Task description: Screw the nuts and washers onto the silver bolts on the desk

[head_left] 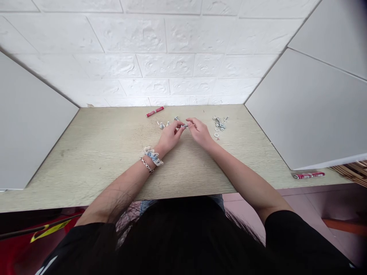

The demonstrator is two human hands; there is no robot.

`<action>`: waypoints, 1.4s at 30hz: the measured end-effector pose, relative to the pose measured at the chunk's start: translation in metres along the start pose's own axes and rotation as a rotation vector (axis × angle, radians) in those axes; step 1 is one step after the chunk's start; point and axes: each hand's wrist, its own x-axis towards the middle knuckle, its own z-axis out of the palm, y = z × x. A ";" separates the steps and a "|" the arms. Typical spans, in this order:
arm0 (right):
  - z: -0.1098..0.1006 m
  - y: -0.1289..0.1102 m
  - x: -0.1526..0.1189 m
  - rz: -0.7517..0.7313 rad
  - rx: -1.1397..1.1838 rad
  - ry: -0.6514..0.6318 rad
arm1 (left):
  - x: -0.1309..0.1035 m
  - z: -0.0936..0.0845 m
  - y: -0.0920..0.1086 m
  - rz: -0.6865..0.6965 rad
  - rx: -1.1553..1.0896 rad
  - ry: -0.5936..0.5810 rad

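Note:
Between the fingertips of both hands is a small metal bolt (184, 126), held just above the tabletop. My left hand (170, 135) pinches one end of it, and my right hand (200, 133) has its fingers closed at the other. Whether a washer or nut sits on the bolt is too small to tell. Behind and left of my left hand stand several bolts with washers (162, 125). To the right of my right hand lies a loose pile of bolts and nuts (220, 124), with a flat washer (216, 135) at its near side.
A red marker-like tube (155, 111) lies near the white brick wall (180, 65). Another red tube (309, 175) is at the right front edge of the wooden table (109, 160). Grey panels (315, 114) enclose both sides. A woven basket (351, 172) shows at far right.

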 end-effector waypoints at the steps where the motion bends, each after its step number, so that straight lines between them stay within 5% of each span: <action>1: 0.003 0.000 0.000 0.014 0.096 -0.016 | 0.000 0.000 0.001 0.018 0.016 -0.014; 8: 0.014 0.003 0.000 0.171 0.467 -0.179 | -0.003 -0.001 0.003 0.064 0.050 -0.048; 14: 0.013 0.003 0.004 0.276 0.561 -0.169 | 0.000 -0.001 0.000 0.083 0.091 -0.056; 29: 0.009 0.003 0.005 0.324 0.471 -0.057 | 0.004 -0.001 -0.004 -0.007 0.098 -0.011; 42: 0.010 0.003 0.003 0.287 0.392 -0.061 | 0.004 -0.001 -0.005 0.102 0.197 -0.088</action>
